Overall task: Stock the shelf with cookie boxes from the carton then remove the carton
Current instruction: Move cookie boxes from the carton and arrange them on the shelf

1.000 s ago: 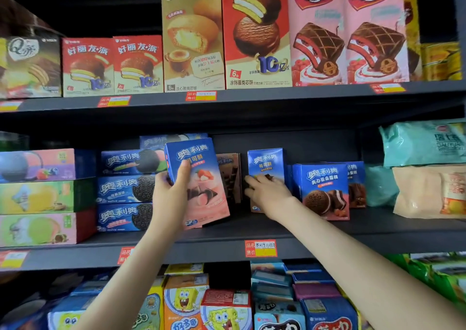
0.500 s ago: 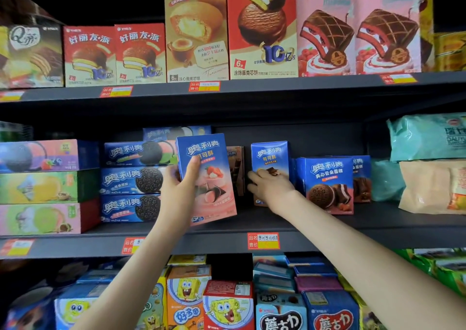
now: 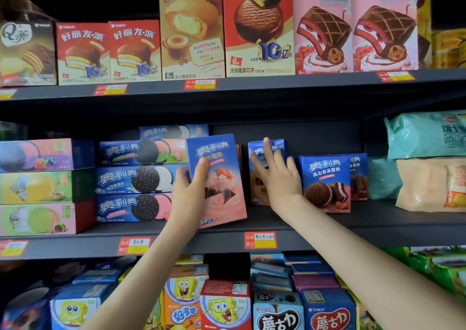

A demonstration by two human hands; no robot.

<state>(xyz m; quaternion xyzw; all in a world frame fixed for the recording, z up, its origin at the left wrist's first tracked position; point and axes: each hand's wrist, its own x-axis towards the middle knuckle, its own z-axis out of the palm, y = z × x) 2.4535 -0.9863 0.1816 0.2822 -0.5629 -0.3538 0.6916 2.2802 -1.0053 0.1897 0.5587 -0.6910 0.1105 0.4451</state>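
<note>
A dark middle shelf point(image 3: 315, 225) spans the view, with a top shelf point(image 3: 277, 84) above it carrying a row of tall red, tan and pink cake boxes point(image 3: 353, 27) along its front edge. At the right end of the middle shelf lie pale bags point(image 3: 428, 138), one on the other. At the left end sits a stack of pastel boxes point(image 3: 37, 186), and just beside it a stack of flat blue boxes point(image 3: 133, 178). Right of that stack, near the front edge and about mid-shelf, is the cookie box point(image 3: 222, 191), blue above and pink below, upright but tilted with its top leaning left; whether its base rests on the board cannot be told. The left hand point(image 3: 187, 193) grips this box by its left edge, thumb point(image 3: 203, 168) pressed on the front face and the other fingers curled behind, out of sight. Just right of it stands a blue-and-brown box point(image 3: 257, 153), further back, and beside that a blue cake box point(image 3: 325, 181). The right hand point(image 3: 280, 176) is raised in front of the blue-and-brown box with fingers straight and spread; it is blurred, so contact cannot be told. A red-and-yellow price label point(image 3: 260, 240) is stuck to the front edge below the right wrist.
</note>
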